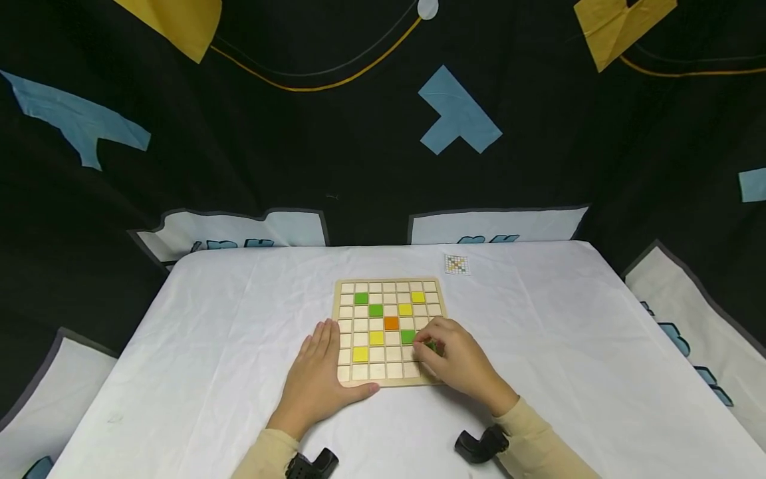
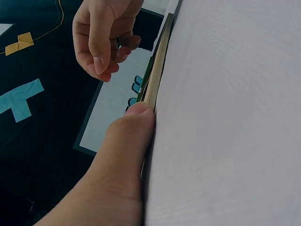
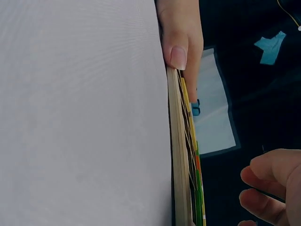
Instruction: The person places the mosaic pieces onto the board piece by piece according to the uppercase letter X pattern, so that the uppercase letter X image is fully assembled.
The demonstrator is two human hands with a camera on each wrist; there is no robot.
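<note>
A square wooden grid board (image 1: 385,382) lies on the white table, holding pale tiles and several coloured ones. Green tiles (image 1: 376,311) and yellow tiles (image 1: 405,309) run in crossing diagonals, with an orange tile (image 1: 391,323) where they meet. My left hand (image 1: 318,376) rests against the board's left side, fingers straight, its thumb along the front edge. Over the lower right of the board hovers my right hand (image 1: 457,356), fingers loosely bent. A green tile (image 1: 432,346) shows partly beneath it. In the right wrist view its fingertips (image 3: 251,197) look apart, with nothing seen between them.
A small printed card (image 1: 457,265) with a coloured grid pattern lies behind the board to the right. The white tablecloth (image 1: 197,372) spreads around the board. A dark curtain (image 1: 335,159) with blue and yellow shapes hangs behind the table.
</note>
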